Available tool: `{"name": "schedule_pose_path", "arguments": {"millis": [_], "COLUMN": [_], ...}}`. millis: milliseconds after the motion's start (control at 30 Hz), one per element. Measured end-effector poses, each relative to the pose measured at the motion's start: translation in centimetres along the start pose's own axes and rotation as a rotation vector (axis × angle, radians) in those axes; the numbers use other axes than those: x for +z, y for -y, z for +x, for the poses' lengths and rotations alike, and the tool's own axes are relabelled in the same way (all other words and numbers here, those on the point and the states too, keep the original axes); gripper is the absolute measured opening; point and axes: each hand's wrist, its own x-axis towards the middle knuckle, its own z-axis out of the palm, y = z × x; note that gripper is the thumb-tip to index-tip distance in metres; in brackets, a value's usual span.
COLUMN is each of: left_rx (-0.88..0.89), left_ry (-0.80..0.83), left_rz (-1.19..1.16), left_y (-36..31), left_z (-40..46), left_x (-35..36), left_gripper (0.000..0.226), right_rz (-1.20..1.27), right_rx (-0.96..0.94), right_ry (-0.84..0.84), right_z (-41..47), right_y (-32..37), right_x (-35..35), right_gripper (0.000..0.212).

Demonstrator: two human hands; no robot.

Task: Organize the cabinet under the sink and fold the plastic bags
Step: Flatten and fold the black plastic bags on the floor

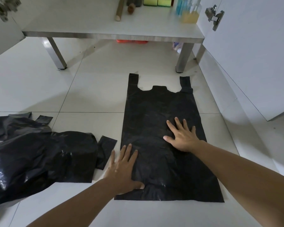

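Observation:
A black plastic bag lies spread flat on the tiled floor, its two handles pointing toward the cabinet. My left hand presses flat on the bag's lower left edge, fingers straight, partly on the floor. My right hand lies flat with spread fingers on the bag's right middle. A crumpled heap of black plastic bags sits on the floor to the left.
The open cabinet's shelf on metal legs stands ahead, holding a wooden stick, yellow sponges and bottles. The open cabinet door stands at the right, another at the left. Something orange lies under the shelf.

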Motion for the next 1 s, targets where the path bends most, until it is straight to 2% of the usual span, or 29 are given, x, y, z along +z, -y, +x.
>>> {"name": "schedule_pose_path", "arguments": {"millis": [100, 233, 367, 467, 600, 733, 867, 1000], "left_rx": [0.003, 0.013, -0.029, -0.066, -0.087, -0.100, -0.228, -0.387], "left_ry": [0.024, 0.048, 0.133, 0.188, 0.094, -0.011, -0.012, -0.015], "left_rz": [0.019, 0.116, 0.183, 0.192, 0.165, 0.277, 0.284, 0.169], "left_y": [-0.3, -0.3, 0.3, 0.8, 1.5, 4.8, 10.3, 15.3], "left_z": [-0.4, -1.2, -2.2, -2.2, -2.4, -3.5, -4.6, -5.9], "left_x": [-0.2, -0.8, -1.6, -2.4, -5.1, -8.5, -10.3, -10.8], "left_gripper": [0.118, 0.120, 0.119, 0.114, 0.099, 0.081, 0.069, 0.053], "right_rz": [-0.019, -0.029, -0.016, -0.052, -0.030, 0.063, 0.106, 0.205], "right_rx": [-0.007, 0.002, -0.017, -0.054, -0.056, -0.093, -0.171, -0.285], "right_ry": [0.048, 0.027, 0.107, 0.090, 0.083, 0.088, 0.091, 0.099], "right_z": [-0.1, -0.6, -1.7, -2.2, -2.9, -3.3, -4.0, -4.2], "right_y": [-0.3, 0.0, 1.0, 1.4, 1.7, 3.9, 9.1, 15.8], "right_x": [-0.2, -0.9, -1.0, -2.0, -3.6, -5.3, -6.4, -6.5], "right_gripper": [0.080, 0.082, 0.083, 0.084, 0.085, 0.084, 0.075, 0.059]}}
